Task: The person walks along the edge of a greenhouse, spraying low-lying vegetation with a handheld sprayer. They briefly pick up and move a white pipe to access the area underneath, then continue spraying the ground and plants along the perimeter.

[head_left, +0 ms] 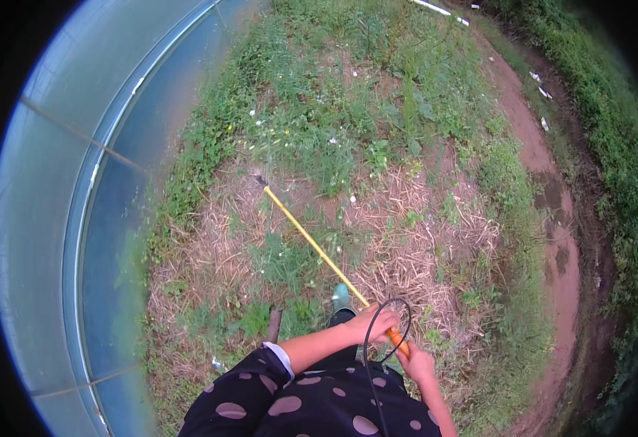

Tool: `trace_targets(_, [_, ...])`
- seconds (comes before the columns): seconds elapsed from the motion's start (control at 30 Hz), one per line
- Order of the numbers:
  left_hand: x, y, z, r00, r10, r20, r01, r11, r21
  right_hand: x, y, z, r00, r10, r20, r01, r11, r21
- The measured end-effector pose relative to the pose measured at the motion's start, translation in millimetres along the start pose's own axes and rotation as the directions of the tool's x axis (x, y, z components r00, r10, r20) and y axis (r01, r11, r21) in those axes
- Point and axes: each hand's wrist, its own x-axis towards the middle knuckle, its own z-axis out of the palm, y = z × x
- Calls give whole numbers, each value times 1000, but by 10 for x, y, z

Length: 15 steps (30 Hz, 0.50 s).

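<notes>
yellow spray wand (311, 240): left hand (374, 322), right hand (415, 362) both clasped round handle; nozzle over weeds (319, 138); spraying underway, next likely steady sweep.

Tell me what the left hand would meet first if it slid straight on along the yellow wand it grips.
The left hand points along the yellow wand. Nothing shows in that line before the nozzle tip, then low weeds; depth is hard to judge.
</notes>
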Motion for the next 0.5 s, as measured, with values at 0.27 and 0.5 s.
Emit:
trace_targets(0.27, [921, -881, -1478, 963, -227, 146, 231, 973, -13, 1389, -311, -1304, 994, 81, -77, -81, 997, 3])
trace_targets(0.5, [1797, -1781, -2394, 881, -470, 51, 472, 882, -17, 3025, -340, -2265, 987, 116, -110, -114, 993, 24])
